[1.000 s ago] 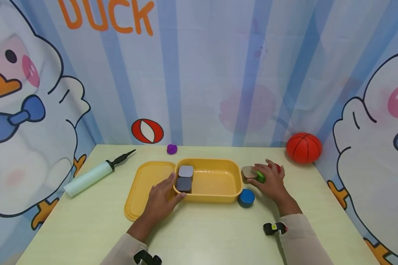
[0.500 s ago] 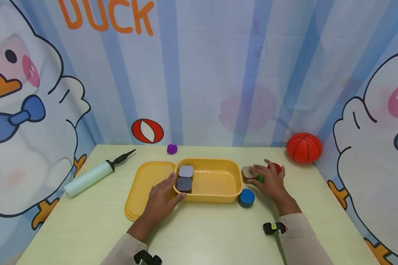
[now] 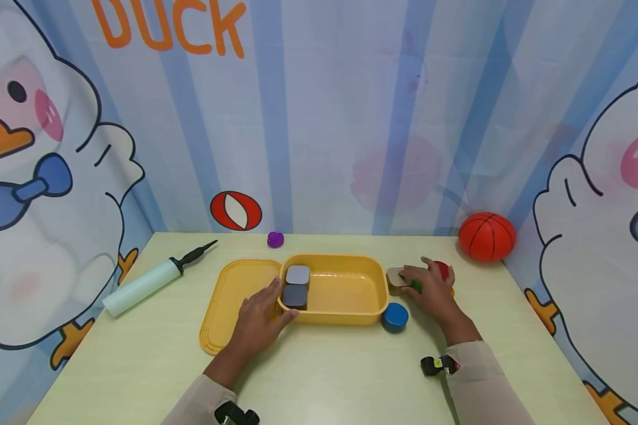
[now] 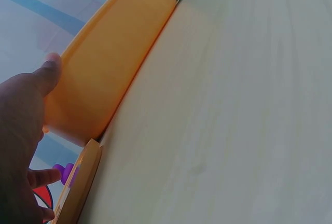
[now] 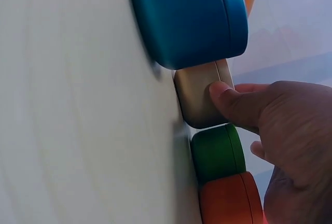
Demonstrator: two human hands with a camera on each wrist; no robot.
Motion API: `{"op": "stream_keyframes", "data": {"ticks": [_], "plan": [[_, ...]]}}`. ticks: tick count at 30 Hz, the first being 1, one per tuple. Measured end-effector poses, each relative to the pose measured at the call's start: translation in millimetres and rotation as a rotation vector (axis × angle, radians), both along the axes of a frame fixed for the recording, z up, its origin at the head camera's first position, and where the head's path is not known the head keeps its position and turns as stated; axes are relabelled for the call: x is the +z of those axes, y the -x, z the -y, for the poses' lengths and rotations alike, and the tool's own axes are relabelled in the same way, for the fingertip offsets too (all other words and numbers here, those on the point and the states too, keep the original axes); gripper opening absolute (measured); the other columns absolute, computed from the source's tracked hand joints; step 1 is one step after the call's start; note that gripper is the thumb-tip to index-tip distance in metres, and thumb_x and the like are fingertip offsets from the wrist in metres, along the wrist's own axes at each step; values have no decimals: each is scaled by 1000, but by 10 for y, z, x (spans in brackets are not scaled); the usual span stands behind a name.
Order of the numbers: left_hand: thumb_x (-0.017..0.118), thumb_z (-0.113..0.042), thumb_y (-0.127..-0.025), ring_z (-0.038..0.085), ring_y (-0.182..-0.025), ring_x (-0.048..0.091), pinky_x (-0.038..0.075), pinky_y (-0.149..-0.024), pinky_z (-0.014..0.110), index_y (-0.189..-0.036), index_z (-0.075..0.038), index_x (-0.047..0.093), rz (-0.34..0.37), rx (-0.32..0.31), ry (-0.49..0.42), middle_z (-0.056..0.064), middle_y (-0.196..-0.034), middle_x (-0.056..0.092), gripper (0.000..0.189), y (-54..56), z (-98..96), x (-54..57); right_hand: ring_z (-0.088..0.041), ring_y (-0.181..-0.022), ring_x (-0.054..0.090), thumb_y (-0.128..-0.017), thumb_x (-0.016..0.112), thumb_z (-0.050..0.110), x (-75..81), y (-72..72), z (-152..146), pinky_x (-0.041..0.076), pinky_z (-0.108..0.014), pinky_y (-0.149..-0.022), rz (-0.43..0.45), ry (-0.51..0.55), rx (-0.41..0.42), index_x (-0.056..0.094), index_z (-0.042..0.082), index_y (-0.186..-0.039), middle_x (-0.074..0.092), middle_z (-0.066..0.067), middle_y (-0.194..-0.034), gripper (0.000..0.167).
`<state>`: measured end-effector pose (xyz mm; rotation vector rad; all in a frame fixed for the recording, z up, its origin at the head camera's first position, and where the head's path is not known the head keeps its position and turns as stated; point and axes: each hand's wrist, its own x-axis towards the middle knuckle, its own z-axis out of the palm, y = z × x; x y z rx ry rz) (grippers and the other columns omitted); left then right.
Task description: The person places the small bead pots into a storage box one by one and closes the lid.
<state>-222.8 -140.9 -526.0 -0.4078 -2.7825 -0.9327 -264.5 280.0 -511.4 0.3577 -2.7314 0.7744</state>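
Note:
My left hand (image 3: 257,319) rests at the left front corner of a yellow box (image 3: 326,319), thumb against its front wall, fingers spread along the left rim. Two small square tins, light grey (image 3: 298,274) and dark grey (image 3: 295,296), sit inside at its left end. Right of the box, my right hand (image 3: 433,292) pinches a beige square tin (image 5: 199,99), the thumb on its near side. A green tin (image 5: 215,154) and an orange-red tin (image 5: 228,199) stand beside it, partly hidden under the hand in the head view. A round blue tin (image 3: 394,319) stands nearer me.
The box's yellow lid (image 3: 219,316) lies flat on the table, partly under my left forearm. A pale green hand pump (image 3: 146,290) is at the left. A small purple object (image 3: 275,239) and a red toy basketball (image 3: 487,237) are near the back edge, before a curtain.
My right hand has shifted slightly left, its thumb and fingers coming onto the beige tin, and more of the red shows behind it. The left hand and box have stayed still.

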Motion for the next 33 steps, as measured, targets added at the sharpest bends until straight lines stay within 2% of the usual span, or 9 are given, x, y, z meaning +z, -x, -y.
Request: {"op": "stream_keyframes", "data": {"ticks": [13,19,25,33], "plan": [[76,-49,-101,40,-161,44,27,-126,81,-170,-12,37,3,-1,-11,5,-177,37,88,0,-2,2,-49,-147,41,-95,85,10,24,-9,32,6,-84,-122,-47,-11,6,77,6,-133,68,-22,-138,40],[77,-48,-101,40,-161,44,27,-126,82,-170,-11,38,-2,-3,-21,6,-177,38,87,-6,-3,1,-47,-141,44,-96,85,14,-14,0,34,12,-80,-121,-107,7,9,77,8,-135,67,-22,-136,40],[76,-49,-101,39,-162,44,27,-126,81,-170,-12,37,2,-4,-20,5,-177,37,87,-8,-9,8,-47,-141,41,-97,84,16,16,-20,41,14,-77,-120,-123,43,-24,76,7,-137,64,-24,-138,42],[77,-48,-101,40,-160,45,28,-125,82,-169,-11,38,-7,-2,-14,6,-176,39,87,-12,-2,21,-49,-140,41,-98,81,17,19,-16,69,18,-78,-116,-189,39,-82,74,7,-140,61,-26,-140,43]]}}
